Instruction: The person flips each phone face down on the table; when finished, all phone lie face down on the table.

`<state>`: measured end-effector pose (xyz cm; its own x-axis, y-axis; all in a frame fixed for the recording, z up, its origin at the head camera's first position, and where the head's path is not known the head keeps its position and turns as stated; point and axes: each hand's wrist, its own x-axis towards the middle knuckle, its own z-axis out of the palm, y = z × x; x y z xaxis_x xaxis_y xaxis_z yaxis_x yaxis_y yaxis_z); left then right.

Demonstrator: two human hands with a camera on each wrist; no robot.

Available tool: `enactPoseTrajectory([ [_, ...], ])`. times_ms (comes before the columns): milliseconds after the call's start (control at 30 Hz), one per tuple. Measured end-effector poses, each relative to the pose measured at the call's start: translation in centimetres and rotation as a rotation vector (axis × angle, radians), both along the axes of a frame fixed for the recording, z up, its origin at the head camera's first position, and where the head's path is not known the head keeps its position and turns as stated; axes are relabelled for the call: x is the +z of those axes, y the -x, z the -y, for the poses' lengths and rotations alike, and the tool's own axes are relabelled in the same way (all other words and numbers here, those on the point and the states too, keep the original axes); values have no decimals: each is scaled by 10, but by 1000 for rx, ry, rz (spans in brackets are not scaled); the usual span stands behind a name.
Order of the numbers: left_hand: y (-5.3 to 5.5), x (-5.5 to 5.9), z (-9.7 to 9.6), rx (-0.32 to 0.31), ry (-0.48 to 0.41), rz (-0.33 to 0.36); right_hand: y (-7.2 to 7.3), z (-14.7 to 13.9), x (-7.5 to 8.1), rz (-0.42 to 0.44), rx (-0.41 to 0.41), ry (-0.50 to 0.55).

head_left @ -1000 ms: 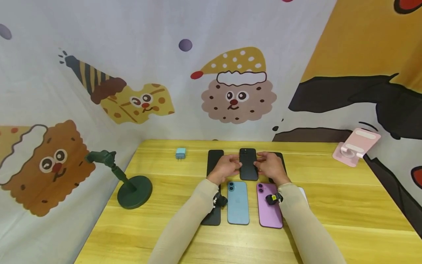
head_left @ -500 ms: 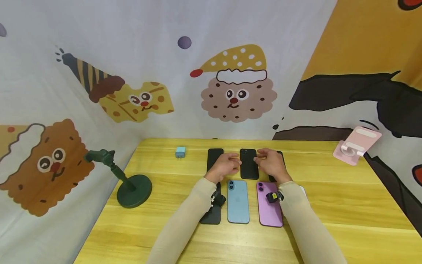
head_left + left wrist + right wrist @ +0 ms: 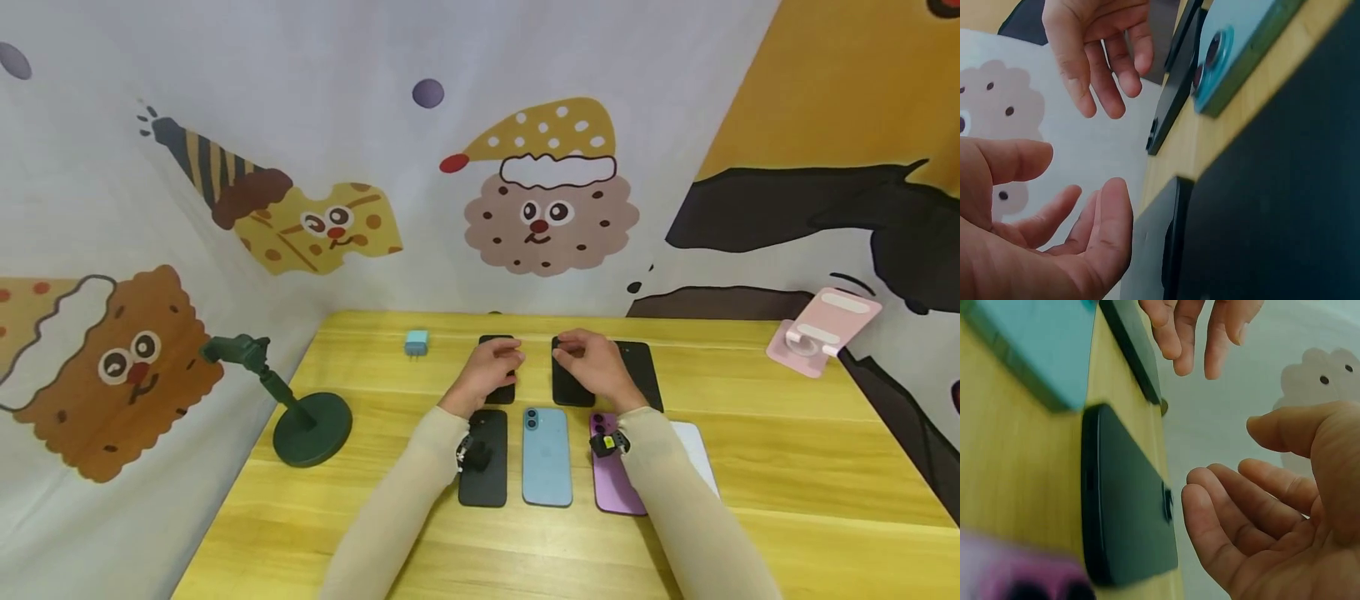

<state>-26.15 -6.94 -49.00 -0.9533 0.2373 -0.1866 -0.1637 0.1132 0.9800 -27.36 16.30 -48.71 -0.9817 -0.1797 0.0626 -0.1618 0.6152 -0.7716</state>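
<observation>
My left hand (image 3: pixel 486 371) hovers over the upper-left black phone (image 3: pixel 501 393) with loosely bent fingers and holds nothing. My right hand (image 3: pixel 598 367) hangs over the upper-middle black phone (image 3: pixel 567 390), partly covering it; in the right wrist view a gap shows between my fingers and that phone (image 3: pixel 1129 506). The upper-right black phone (image 3: pixel 642 371) lies close beside it. Nearer me are another black phone (image 3: pixel 483 479), a light blue phone (image 3: pixel 547 458) and a purple phone (image 3: pixel 615 487), the last partly hidden by my right sleeve.
A white flat object (image 3: pixel 701 462) shows beside my right sleeve. A light blue charger plug (image 3: pixel 416 342) lies at the back left. The dark green stand (image 3: pixel 312 429) is on the left, the pink phone stand (image 3: pixel 821 329) at the far right. A patterned cloth hangs behind the wooden table (image 3: pixel 375 517).
My fingers have left the sides of the upper-middle black phone. Both hands have shifted left, the left one onto the upper-left phone's area. The phones keep their layout.
</observation>
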Motion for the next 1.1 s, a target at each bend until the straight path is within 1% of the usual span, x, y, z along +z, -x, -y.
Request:
enactPoseTrajectory([
  [167,-3,0,17,48,13,12,1,16,2,-16,39,22],
  [300,-4,-3,29,82,9,13,3,27,1,-8,46,45],
  [400,-5,-5,37,102,3,4,3,35,-1,17,51,65],
  [533,-6,-7,47,134,25,-9,3,44,-5,44,71,76],
  [700,-4,-10,53,174,42,4,1,55,-10,105,81,82],
  [767,-3,-10,55,176,34,22,0,59,-12,142,76,101],
  [933,-5,-8,57,165,6,86,-4,68,-16,215,79,174],
  [1100,-8,-3,57,160,47,117,-7,72,-18,258,80,225],
])
